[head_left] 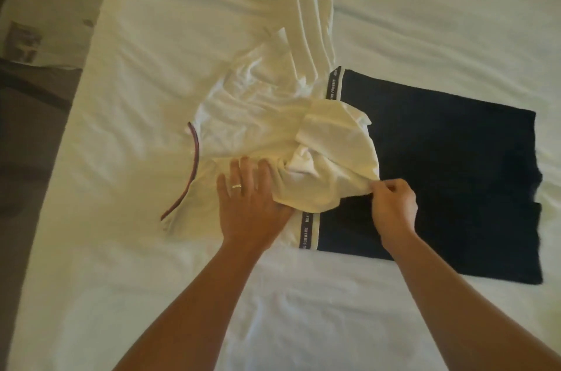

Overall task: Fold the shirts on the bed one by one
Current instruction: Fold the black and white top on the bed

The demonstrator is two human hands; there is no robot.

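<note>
Bare forearms, no sleeves visible; silver ring (237,186) on left hand (247,203) finger.

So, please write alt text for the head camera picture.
A person folds a white and navy shirt on a bed: the left hand presses it flat, the right hand pinches a white fold.

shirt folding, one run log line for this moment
left hand: flat on shirt | right hand: pinches sleeve edge | fold: unfinished | on bed
</note>
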